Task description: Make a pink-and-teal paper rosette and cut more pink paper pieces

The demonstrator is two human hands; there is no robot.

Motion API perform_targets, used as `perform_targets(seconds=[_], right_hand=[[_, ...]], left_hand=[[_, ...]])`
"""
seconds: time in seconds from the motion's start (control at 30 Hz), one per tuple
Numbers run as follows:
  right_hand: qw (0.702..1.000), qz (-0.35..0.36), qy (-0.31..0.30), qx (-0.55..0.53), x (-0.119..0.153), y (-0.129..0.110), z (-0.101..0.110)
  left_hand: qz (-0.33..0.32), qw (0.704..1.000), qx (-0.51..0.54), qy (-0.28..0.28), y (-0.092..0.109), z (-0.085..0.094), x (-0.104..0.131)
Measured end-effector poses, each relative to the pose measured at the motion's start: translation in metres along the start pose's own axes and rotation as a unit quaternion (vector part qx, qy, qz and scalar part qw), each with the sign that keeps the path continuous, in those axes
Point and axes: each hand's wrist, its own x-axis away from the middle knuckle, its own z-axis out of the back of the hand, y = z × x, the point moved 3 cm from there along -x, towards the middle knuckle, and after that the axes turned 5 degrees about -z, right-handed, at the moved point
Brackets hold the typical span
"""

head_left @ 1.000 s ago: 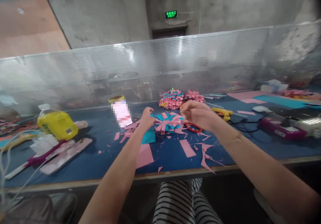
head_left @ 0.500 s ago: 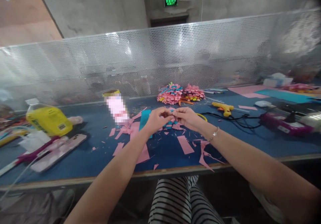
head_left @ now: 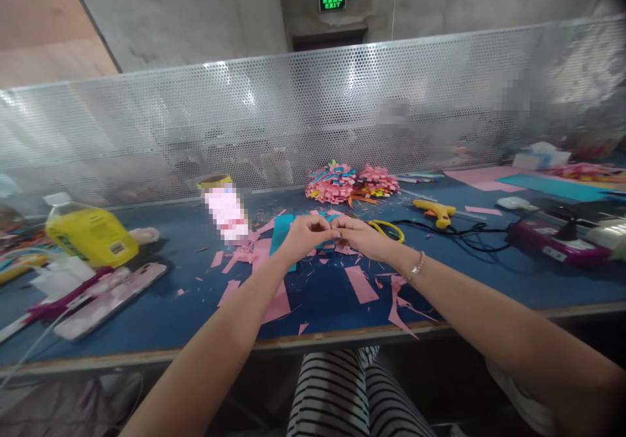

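Near the tabletop's (head_left: 190, 323) back edge, two flowers (head_left: 331, 186) are judged finished; a third flower (head_left: 327, 247), under the hands between back and front edges, is judged unfinished. Fingertips of left hand (head_left: 304, 236) and right hand (head_left: 359, 237) are brought together; what is pinched cannot be told.

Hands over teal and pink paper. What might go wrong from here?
The left hand and right hand partly hide small teal and pink paper pieces, which could crease unseen.
The yellow loop-shaped handle lies near the right hand, so it might get knocked.
A long, jagged pink paper scrap reaches toward the front edge of the blue tabletop and could be brushed off.
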Motion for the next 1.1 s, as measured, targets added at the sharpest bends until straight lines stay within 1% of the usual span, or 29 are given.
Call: perform_targets(seconds=[0.07, 0.13, 0.23, 0.3, 0.4, 0.47, 0.53, 0.6, 0.67, 0.7, 0.73, 0.77, 0.8, 0.83, 0.87, 0.9, 0.93, 0.97, 1.0, 1.1], right_hand=[[0.996, 0.009, -0.030, 0.080, 0.001, -0.007, -0.002], [0.986, 0.016, -0.076, 0.145, 0.004, -0.016, -0.004], [0.967, 0.025, -0.143, 0.207, 0.008, -0.027, -0.006], [0.960, 0.026, -0.177, 0.216, 0.009, -0.030, -0.007], [0.961, 0.028, -0.207, 0.179, 0.008, -0.027, -0.004], [0.969, 0.030, -0.196, 0.149, 0.007, -0.024, 0.000], [0.977, 0.030, -0.169, 0.127, 0.007, -0.021, 0.005], [0.985, 0.034, -0.141, 0.095, 0.007, -0.021, 0.010], [0.991, 0.052, -0.110, 0.055, 0.008, -0.023, 0.016], [0.993, 0.067, -0.083, 0.042, 0.009, -0.024, 0.021], [0.995, 0.080, -0.045, 0.044, 0.008, -0.026, 0.026], [0.993, 0.093, 0.006, 0.066, 0.008, -0.028, 0.033], [0.986, 0.102, 0.063, 0.112, 0.008, -0.029, 0.040], [0.970, 0.105, 0.119, 0.183, 0.008, -0.030, 0.047], [0.944, 0.109, 0.161, 0.266, 0.009, -0.030, 0.052], [0.915, 0.111, 0.175, 0.347, 0.008, -0.029, 0.055], [0.887, 0.116, 0.167, 0.414, 0.008, -0.026, 0.055], [0.865, 0.123, 0.145, 0.465, 0.008, -0.023, 0.054], [0.849, 0.126, 0.116, 0.500, 0.008, -0.018, 0.052], [0.823, 0.117, 0.050, 0.553, 0.008, -0.004, 0.043]], left_hand=[[0.009, 1.000, 0.018, -0.006, -0.001, 0.001, 0.000], [0.012, 1.000, 0.022, -0.014, -0.003, 0.002, 0.001], [0.007, 0.999, 0.019, -0.035, -0.005, 0.002, 0.002], [0.007, 0.999, 0.013, -0.044, -0.005, 0.001, 0.003], [-0.003, 0.999, 0.013, -0.030, 0.000, 0.001, 0.004], [-0.026, 0.998, 0.024, -0.046, 0.006, -0.002, 0.006], [-0.048, 0.994, 0.036, -0.086, 0.013, -0.007, 0.008], [-0.054, 0.993, 0.037, -0.097, 0.017, -0.008, 0.009], [-0.047, 0.996, 0.017, -0.074, 0.019, -0.004, 0.008], [-0.041, 0.998, -0.001, -0.052, 0.018, 0.000, 0.007], [-0.037, 0.999, -0.022, -0.025, 0.016, 0.006, 0.006], [-0.033, 0.998, -0.046, 0.008, 0.014, 0.014, 0.005], [-0.028, 0.996, -0.069, 0.047, 0.010, 0.023, 0.004], [-0.021, 0.992, -0.095, 0.083, 0.007, 0.032, 0.002], [-0.012, 0.985, -0.124, 0.123, 0.003, 0.041, 0.002], [-0.001, 0.976, -0.154, 0.157, -0.001, 0.050, 0.001], [0.008, 0.965, -0.183, 0.190, -0.005, 0.058, 0.001], [0.017, 0.954, -0.213, 0.211, -0.007, 0.064, 0.001], [0.023, 0.945, -0.238, 0.221, -0.009, 0.068, 0.001], [0.040, 0.936, -0.278, 0.210, -0.014, 0.072, 0.000]])
